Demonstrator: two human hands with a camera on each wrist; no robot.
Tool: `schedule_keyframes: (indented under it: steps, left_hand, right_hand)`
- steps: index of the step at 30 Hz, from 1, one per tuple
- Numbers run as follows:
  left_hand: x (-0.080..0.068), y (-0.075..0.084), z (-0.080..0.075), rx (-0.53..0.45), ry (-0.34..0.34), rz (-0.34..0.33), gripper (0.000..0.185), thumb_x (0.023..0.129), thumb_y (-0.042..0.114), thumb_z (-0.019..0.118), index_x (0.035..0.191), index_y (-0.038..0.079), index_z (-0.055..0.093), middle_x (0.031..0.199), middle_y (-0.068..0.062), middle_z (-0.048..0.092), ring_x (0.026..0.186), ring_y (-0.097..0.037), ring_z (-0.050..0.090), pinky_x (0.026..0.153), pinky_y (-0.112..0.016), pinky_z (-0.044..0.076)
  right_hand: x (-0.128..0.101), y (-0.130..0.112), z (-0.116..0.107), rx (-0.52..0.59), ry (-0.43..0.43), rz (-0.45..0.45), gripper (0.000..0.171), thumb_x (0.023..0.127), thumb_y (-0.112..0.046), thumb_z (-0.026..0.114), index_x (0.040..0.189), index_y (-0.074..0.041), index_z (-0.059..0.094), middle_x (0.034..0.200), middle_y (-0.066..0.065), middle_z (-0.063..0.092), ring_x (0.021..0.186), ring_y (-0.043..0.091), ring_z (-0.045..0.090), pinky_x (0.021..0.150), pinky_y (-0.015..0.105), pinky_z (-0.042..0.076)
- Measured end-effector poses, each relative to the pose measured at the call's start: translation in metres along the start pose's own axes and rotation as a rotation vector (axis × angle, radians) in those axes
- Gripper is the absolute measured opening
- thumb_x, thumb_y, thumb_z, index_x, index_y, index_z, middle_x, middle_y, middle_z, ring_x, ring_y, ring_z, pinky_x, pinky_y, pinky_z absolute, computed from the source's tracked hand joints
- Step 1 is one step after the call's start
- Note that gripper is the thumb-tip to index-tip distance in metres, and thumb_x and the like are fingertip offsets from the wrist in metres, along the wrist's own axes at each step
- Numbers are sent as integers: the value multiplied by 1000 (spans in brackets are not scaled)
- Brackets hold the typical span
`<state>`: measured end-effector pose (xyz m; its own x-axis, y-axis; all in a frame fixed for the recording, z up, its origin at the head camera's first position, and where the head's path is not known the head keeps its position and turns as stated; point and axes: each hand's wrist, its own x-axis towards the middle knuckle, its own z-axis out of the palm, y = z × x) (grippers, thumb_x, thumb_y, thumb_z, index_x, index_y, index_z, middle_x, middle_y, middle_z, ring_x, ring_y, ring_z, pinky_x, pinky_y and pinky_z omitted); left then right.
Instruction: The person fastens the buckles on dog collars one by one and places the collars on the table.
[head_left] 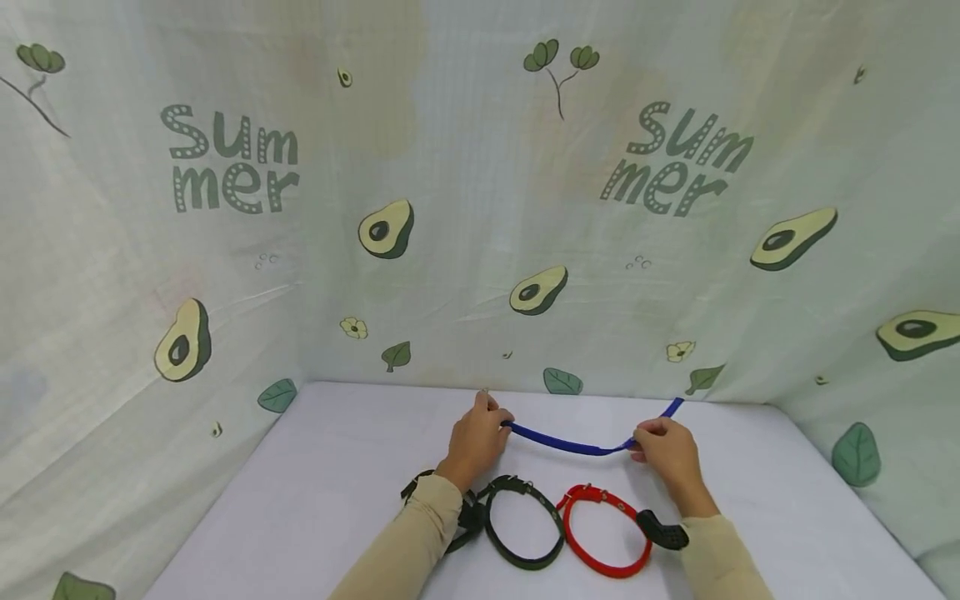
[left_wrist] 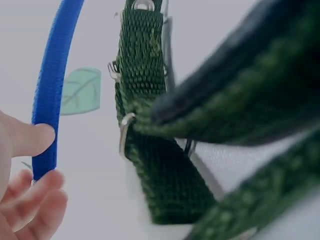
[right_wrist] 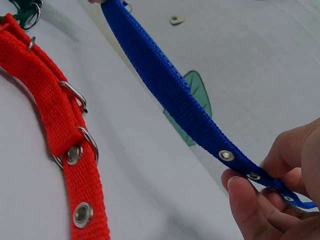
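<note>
A blue pet collar (head_left: 562,443), unfastened, hangs in a shallow curve between both hands above the white table. My left hand (head_left: 476,435) pinches one end between thumb and fingers, as the left wrist view also shows. Near the other end, beside metal eyelets (right_wrist: 226,155), my right hand (right_wrist: 285,195) pinches the strap, and its tip sticks out past the fingers. Closer to me lie a buckled dark green collar (head_left: 525,562) and a buckled red collar (head_left: 611,572), side by side as loops. The left forearm partly hides another dark collar (head_left: 460,543).
The white table (head_left: 315,483) meets a pale cloth backdrop (head_left: 465,333) printed with avocados, leaves and lettering, behind and on both sides. A curved black piece (head_left: 662,530) sits by the right wrist and overlaps the red loop's edge in the head view.
</note>
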<state>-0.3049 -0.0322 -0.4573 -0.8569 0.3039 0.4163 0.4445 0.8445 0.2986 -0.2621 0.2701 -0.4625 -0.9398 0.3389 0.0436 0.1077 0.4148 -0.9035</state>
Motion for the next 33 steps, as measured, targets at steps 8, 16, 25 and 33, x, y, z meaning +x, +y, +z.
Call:
schedule_keyframes:
  steps: [8,16,25,33]
  left_hand:
    - [-8,12,-18,76,76,71,14,90,27,77,103,27,78,90,5,68,69,-10,59,51,-24,42]
    - [-22,26,-36,-54,51,26,18,94,30,72,112,26,75,92,7,75,64,-7,56,51,-24,40]
    - [-39,38,-27,-456,71,-118,32,97,41,67,122,22,71,112,0,68,78,-5,63,59,-24,49]
    - [-43,38,-23,-431,166,-98,22,99,42,62,105,24,74,92,8,67,73,-5,60,59,-25,47]
  right_hand:
    - [-29,-9,-3,21,101,-40,26,97,-11,54,114,7,61,109,25,65,76,24,70,62,22,54]
    - [-41,-10,-6,8,123,-83,26,97,-9,56,118,5,62,111,24,64,75,26,69,60,25,55]
    - [-48,-8,-2,-18,39,-60,56,98,-12,58,147,1,36,118,29,59,62,22,62,58,30,50]
    - [-51,-4,7,7,14,-46,68,96,-12,59,153,5,24,115,26,59,63,26,63,59,29,51]
